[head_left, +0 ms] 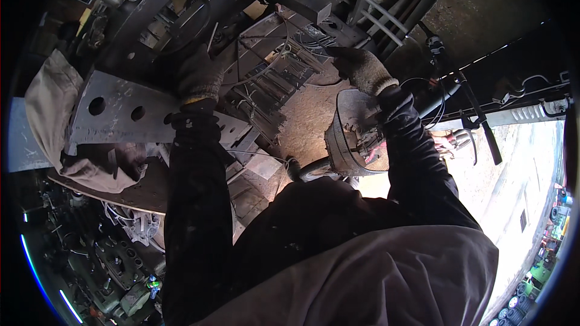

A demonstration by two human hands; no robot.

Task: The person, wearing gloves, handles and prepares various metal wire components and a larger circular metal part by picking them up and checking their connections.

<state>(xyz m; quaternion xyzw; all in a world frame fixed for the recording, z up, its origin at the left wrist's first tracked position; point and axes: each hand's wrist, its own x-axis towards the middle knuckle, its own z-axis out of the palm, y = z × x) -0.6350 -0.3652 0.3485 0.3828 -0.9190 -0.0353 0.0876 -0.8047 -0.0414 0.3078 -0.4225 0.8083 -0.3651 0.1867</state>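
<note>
My left hand (202,77), in a dark-stained knit work glove, reaches over the far end of a grey steel plate (115,105) with round holes. Its fingers merge into the dark metal behind, so their grip is hidden. A thin pale rod (212,37) stands just beyond them; whether they touch it I cannot make out. My right hand (367,71), gloved the same way with blackened fingertips, hangs in the air with its fingers stretched toward the left. Nothing shows in it. Below its wrist is a mesh basket (344,139) on a bicycle.
Bundled steel bars (281,81) and bent wire lie on the dusty floor ahead. A light metal ladder-like frame (385,21) leans at the far right. Crumpled brown cloth (54,108) drapes beside the plate. Dark machinery (106,259) stands at the lower left; handlebars (477,108) stick out at right.
</note>
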